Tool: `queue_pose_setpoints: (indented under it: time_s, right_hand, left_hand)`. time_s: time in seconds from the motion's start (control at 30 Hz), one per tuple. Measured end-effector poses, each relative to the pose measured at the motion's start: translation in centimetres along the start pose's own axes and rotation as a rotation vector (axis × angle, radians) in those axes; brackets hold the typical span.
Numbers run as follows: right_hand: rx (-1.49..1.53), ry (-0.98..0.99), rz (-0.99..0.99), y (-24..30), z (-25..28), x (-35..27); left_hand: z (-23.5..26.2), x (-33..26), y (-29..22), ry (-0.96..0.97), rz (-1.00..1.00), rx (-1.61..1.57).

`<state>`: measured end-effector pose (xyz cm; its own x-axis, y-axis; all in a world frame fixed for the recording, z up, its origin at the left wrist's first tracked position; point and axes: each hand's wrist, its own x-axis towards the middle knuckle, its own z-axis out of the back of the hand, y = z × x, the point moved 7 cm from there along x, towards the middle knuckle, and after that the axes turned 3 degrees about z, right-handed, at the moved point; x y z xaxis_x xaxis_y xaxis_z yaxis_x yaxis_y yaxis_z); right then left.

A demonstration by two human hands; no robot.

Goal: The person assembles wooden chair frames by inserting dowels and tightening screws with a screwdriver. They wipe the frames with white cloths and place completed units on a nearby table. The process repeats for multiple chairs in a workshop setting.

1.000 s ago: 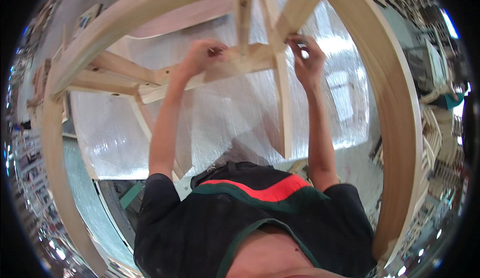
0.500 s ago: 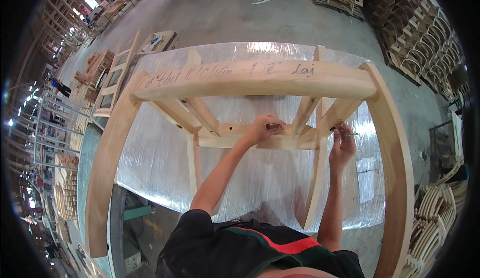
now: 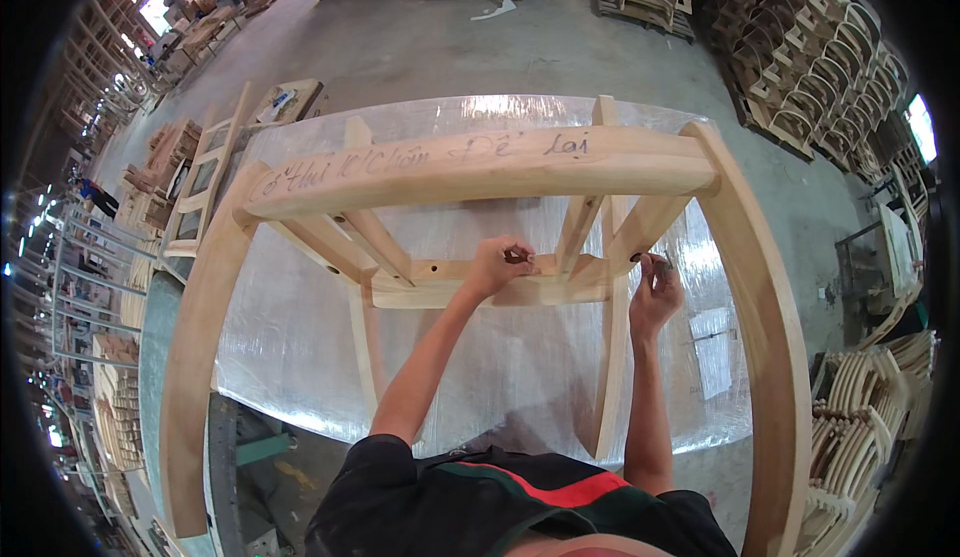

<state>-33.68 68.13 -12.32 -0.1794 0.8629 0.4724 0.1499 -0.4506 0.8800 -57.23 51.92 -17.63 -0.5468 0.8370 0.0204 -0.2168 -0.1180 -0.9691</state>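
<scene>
A light wooden chair frame [image 3: 480, 179] lies in front of me, its wide rail bearing dark handwriting. Curled at the inner crossbar [image 3: 560, 290], my left hand [image 3: 492, 269] has thumb and fingers brought together; what they hold, if anything, is too small to name. My right hand [image 3: 656, 302] is raised beside the right end of that crossbar. Its fingertips pinch something small and dark by a hole in the slanted right brace [image 3: 655, 222]. Two inner slats [image 3: 375, 240] run down to the crossbar, which has another dark hole left of my left hand.
Plastic-wrapped sheeting [image 3: 480, 377] covers the surface beneath the frame. To the left stand a green-edged table [image 3: 160, 357] and a ladder-like wooden frame [image 3: 205, 182]. Stacked curved wooden parts [image 3: 810, 57] fill the right side, with more [image 3: 860, 437] lower down.
The whole view has shifted, so the frame appears farther left. Both hands keep nearly the same places on it. A thin metal rod that stuck out from my right fingers is now barely visible.
</scene>
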Motion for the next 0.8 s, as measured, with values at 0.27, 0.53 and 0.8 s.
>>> queue_pose_setpoints:
  time_s: [0.27, 0.53, 0.8]
  right_hand:
    - [-0.261, 0.265, 0.240, 12.7, -3.7, 2.3]
    - [-0.165, 1.016, 0.180, 12.8, -14.8, -7.7]
    - [0.092, 1.032, 0.091, 9.8, -25.2, -9.6]
  left_hand:
    - [0.9, -4.4, -9.2, -0.140, -0.360, -0.351]
    - [3.4, -12.8, -8.1, -0.377, 0.053, 0.135]
    - [12.1, -19.0, -6.4, -0.892, -0.087, -0.010]
